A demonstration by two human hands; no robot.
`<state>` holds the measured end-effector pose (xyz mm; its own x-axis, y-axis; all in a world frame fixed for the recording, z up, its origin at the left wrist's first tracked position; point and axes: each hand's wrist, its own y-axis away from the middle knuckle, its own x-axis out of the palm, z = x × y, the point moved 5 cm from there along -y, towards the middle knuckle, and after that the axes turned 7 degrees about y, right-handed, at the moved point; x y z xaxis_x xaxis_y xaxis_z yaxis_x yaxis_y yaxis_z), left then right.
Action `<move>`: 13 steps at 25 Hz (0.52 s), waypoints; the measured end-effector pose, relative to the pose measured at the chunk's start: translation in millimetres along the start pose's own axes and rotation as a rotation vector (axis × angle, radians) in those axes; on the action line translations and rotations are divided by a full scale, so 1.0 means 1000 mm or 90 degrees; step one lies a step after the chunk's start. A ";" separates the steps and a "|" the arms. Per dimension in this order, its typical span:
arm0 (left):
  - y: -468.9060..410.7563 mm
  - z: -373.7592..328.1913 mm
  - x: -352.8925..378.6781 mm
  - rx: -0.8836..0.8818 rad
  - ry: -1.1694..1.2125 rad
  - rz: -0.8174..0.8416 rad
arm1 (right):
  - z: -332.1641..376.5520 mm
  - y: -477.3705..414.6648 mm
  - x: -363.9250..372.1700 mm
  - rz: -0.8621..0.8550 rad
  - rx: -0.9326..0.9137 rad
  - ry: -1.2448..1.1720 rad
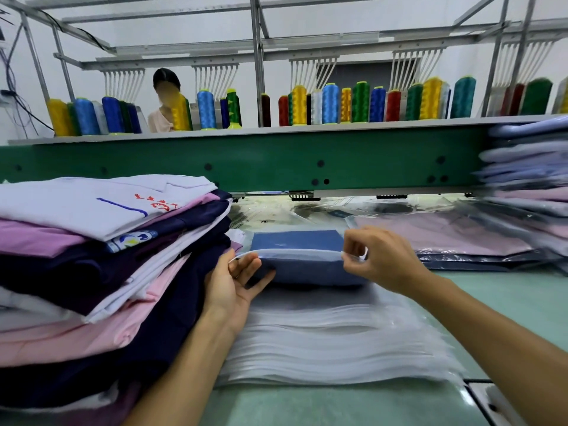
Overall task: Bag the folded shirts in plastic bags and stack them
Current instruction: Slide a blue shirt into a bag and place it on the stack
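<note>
The left hand (pixel 236 281) is turned palm up at the left end of the mouth of the plastic bag (pixel 295 251). Its thumb and forefinger are pinched on the bag's white upper lip, and the remaining fingers are extended under the near left corner of the blue shirt (pixel 307 272). The right hand (pixel 378 259) pinches the same lip at the right end between thumb and forefinger, with the other fingers curled toward the palm. The lip is stretched between the two hands. The blue shirt is folded and sits in the bag: its far part shows through the film and its near folded edge lies below the lip. Bag and shirt rest on a stack of empty bags (pixel 322 339) at the middle of the table (pixel 507 296), toward the near edge. A pile of folded shirts (pixel 107 256), white, purple, navy and pink, occupies the left side of the table and touches the left forearm. Flat bagged shirts (pixel 461 238) lie toward the right far corner, with a taller stack of bagged shirts (pixel 528 167) at the right edge. A green beam (pixel 246 161) spans the far edge, carrying thread cones (pixel 307 103) above. A person (pixel 166 99) stands behind the cones.
</note>
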<state>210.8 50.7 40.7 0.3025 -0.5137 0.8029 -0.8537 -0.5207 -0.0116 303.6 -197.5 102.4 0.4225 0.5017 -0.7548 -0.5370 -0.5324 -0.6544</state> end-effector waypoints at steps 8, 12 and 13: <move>-0.003 0.001 -0.002 -0.015 0.033 -0.019 | -0.043 0.003 -0.011 0.001 0.057 -0.044; -0.004 0.001 -0.003 -0.013 0.058 -0.021 | -0.046 0.004 -0.013 0.006 0.056 -0.070; -0.005 0.000 -0.002 -0.015 0.064 -0.021 | -0.045 0.004 -0.014 0.007 0.055 -0.082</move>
<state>214.4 54.2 38.6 0.2874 -0.4256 0.8580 -0.8540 -0.5195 0.0284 328.8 -237.4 108.4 0.3220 0.5829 -0.7460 -0.6042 -0.4800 -0.6360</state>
